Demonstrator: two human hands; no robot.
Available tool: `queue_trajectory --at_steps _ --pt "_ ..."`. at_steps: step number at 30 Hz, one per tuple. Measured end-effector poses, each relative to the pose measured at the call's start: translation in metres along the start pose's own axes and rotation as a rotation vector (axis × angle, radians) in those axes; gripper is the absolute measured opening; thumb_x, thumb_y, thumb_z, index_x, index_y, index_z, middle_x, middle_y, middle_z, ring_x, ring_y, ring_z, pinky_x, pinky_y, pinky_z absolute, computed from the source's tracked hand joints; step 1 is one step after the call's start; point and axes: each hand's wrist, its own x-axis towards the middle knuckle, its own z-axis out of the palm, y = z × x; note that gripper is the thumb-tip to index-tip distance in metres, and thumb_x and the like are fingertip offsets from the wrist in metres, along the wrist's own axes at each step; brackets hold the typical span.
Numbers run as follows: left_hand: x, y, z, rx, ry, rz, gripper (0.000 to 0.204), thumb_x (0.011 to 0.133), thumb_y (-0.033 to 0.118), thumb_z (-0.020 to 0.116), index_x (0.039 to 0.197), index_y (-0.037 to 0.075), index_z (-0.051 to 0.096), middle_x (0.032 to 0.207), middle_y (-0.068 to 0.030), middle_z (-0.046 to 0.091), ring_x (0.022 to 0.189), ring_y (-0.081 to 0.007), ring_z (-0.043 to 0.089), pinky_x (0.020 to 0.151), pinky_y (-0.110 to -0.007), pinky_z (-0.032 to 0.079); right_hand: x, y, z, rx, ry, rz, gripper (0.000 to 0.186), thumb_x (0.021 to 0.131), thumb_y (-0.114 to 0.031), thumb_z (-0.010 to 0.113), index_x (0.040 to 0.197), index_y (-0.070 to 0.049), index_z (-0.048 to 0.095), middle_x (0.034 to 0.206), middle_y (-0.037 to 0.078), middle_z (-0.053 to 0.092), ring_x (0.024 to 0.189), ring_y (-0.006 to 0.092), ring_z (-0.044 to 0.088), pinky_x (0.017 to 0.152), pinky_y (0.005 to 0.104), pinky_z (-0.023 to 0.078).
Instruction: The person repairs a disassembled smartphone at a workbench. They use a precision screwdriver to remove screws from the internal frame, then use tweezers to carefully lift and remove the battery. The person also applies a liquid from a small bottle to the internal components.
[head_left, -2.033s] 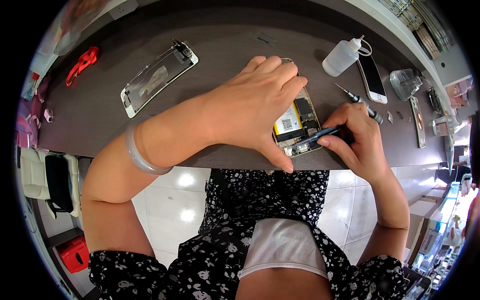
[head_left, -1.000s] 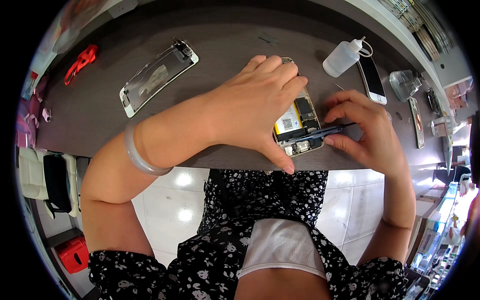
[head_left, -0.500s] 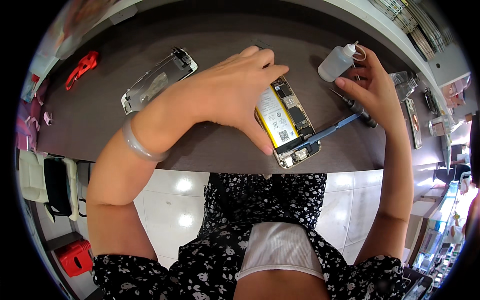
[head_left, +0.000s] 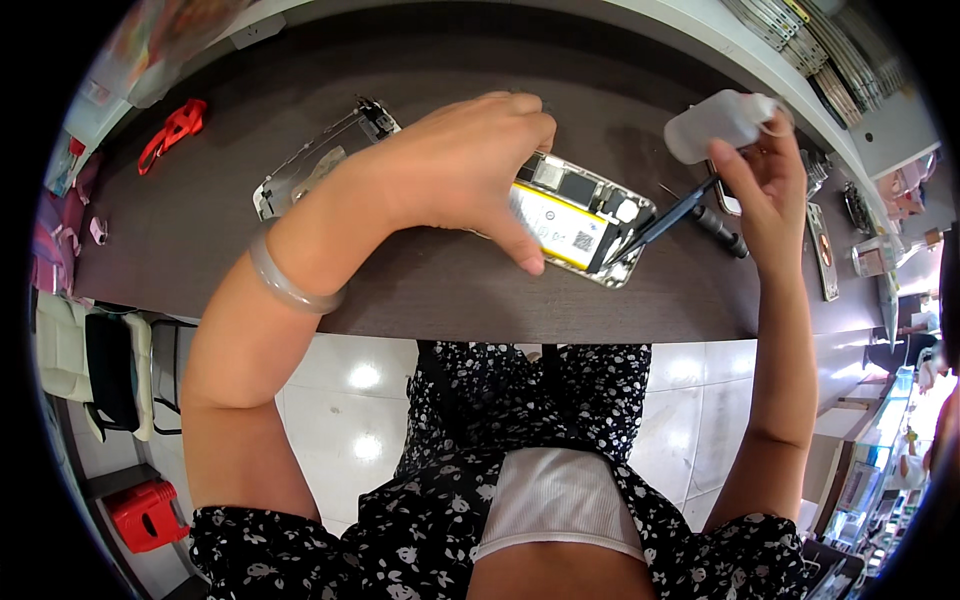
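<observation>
The opened phone (head_left: 578, 222) is slanted over the desk (head_left: 450, 310), its left end clamped in the left hand (head_left: 475, 160). Tweezers (head_left: 668, 222) run from the phone's right end toward the right hand (head_left: 768, 185); I cannot tell whether that hand touches them. Right of the phone lies a screwdriver (head_left: 718, 230). Beyond the phone's right end, the right hand, well apart from the left, grips a tilted bottle (head_left: 710, 128). Left of the phone are a part-hidden screen (head_left: 325, 165) and, farther off, a red strap (head_left: 172, 135).
</observation>
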Motion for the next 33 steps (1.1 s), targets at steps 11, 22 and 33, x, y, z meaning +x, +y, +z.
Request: queue_trajectory --at_steps 11,22,33 --pt "0.001 0.016 0.014 -0.253 0.15 -0.23 0.05 0.057 0.024 0.087 0.087 0.001 0.055 0.086 -0.0089 0.052 0.078 -0.0222 0.053 0.067 -0.034 0.043 0.018 -0.006 -0.015 -0.18 0.322 -0.205 0.037 0.094 -0.017 0.061 0.124 0.001 0.048 0.105 0.009 0.062 0.094 0.0118 0.059 0.084 0.0248 0.045" --pt "0.002 0.007 0.0 -0.498 -0.096 -0.297 0.04 0.064 0.009 0.077 0.098 0.0 0.057 0.082 -0.0028 0.053 0.077 -0.0115 0.053 0.067 -0.026 0.045 -0.016 -0.038 0.025 -0.067 -0.26 0.04 0.054 0.08 -0.005 0.071 0.128 0.002 0.047 0.099 0.009 0.064 0.088 0.0119 0.064 0.068 0.0232 0.051" --pt "0.006 0.008 -0.004 -0.671 -0.149 -0.338 0.037 0.065 0.002 0.074 0.099 0.001 0.058 0.079 0.0008 0.054 0.073 -0.0068 0.052 0.064 -0.022 0.044 -0.023 -0.055 0.026 -0.446 -0.492 0.022 0.039 0.071 -0.009 0.072 0.108 0.002 0.063 0.09 0.012 0.065 0.073 0.0165 0.063 0.063 0.0272 0.05"
